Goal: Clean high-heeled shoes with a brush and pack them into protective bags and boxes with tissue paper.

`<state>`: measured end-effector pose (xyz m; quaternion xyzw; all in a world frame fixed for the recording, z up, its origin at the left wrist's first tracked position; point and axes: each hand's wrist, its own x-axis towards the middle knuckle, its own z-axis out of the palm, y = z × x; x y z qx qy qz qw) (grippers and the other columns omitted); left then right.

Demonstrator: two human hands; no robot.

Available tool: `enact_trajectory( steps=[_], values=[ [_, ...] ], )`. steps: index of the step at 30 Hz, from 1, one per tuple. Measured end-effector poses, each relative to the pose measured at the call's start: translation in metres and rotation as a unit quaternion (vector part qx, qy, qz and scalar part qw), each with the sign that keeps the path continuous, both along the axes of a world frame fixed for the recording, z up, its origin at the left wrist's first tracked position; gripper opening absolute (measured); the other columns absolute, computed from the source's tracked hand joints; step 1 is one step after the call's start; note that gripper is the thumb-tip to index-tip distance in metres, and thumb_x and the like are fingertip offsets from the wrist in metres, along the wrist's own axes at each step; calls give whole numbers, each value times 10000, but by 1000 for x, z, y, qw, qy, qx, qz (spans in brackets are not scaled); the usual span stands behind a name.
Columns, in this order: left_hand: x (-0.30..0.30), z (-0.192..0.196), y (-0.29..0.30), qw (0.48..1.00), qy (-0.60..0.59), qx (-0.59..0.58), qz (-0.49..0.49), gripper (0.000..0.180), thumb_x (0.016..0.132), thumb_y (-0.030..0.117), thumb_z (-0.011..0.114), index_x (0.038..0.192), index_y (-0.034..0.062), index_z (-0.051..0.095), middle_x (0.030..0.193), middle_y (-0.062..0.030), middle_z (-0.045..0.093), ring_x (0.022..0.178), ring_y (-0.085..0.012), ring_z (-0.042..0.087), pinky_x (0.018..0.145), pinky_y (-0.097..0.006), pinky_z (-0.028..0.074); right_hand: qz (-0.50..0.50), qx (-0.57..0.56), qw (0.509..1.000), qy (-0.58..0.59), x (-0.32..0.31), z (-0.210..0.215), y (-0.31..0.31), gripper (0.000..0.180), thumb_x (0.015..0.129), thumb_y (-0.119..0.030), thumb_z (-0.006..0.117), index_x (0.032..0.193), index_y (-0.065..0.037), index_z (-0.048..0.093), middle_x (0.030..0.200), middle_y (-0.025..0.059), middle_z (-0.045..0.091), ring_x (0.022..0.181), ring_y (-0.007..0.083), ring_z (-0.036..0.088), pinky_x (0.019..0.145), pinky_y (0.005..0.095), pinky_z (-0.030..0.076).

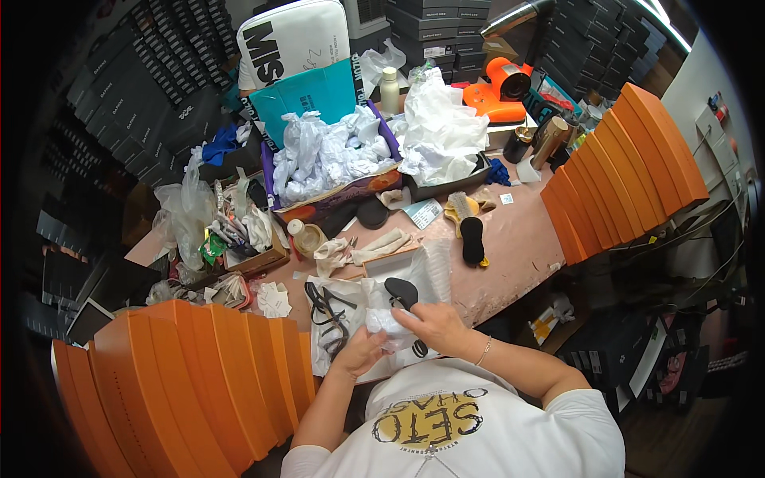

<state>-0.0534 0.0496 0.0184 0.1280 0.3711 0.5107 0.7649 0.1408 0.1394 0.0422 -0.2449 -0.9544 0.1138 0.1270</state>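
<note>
In front of my body lies an open box (384,266) lined with white paper (437,275). A black strappy sandal (328,319) rests on the paper at its left side. My left hand (361,351) is closed on the lower left of a crumpled white wrapping (383,322); whether it is paper or thin plastic I cannot tell. From the right, my right hand (437,327) grips the same wrapping with bent fingers. A second black shoe (401,292) shows its rounded end just above those fingers, and the rest of it is partly covered by the wrapping and my hand.
Orange boxes (188,374) are stacked at near left, and more orange boxes (626,167) at right. Beyond the work spot stand a purple carton (335,199) of crumpled white paper, a jar (307,237), a black brush (472,241) and an orange heat gun (502,92).
</note>
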Motion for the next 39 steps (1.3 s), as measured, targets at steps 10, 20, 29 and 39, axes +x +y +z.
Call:
enact_trajectory(
  steps=[10, 20, 29, 39],
  values=[
    [-1, 1, 9, 903, 356, 235, -38, 370, 844, -35, 594, 1209, 23, 589, 1035, -40, 652, 907, -123, 606, 767, -235, 487, 81, -514, 846, 117, -1, 16, 21, 689, 741, -263, 771, 1320, -60, 460, 1203, 135, 559, 1084, 209, 543, 924, 316, 425],
    [5, 24, 4, 782, 522, 323, 107, 534, 670, -180, 502, 1123, 59, 654, 1076, -152, 652, 1016, -254, 626, 877, -289, 481, -50, -478, 874, 73, 7, 5, 24, 263, 760, -101, 655, 989, -17, 557, 829, 155, 637, 785, 266, 619, 705, 351, 477],
    [36, 3, -9, 981, 49, 59, 177, 428, 900, 60, 570, 1316, 28, 476, 1303, -93, 488, 1161, -161, 496, 983, -320, 400, -130, -590, 741, 293, -1, 0, 25, 421, 718, 77, 504, 1122, -33, 469, 1000, 64, 552, 929, 143, 549, 830, 265, 442],
    [60, -18, -57, 977, -179, -32, 110, 575, 885, 170, 621, 1368, 39, 338, 1322, -97, 464, 1242, -244, 441, 1081, -472, 316, -20, -466, 856, 222, -3, -56, -34, 546, 792, -110, 413, 1325, -15, 338, 1344, 219, 401, 1271, 331, 375, 1068, 376, 276]
  ],
)
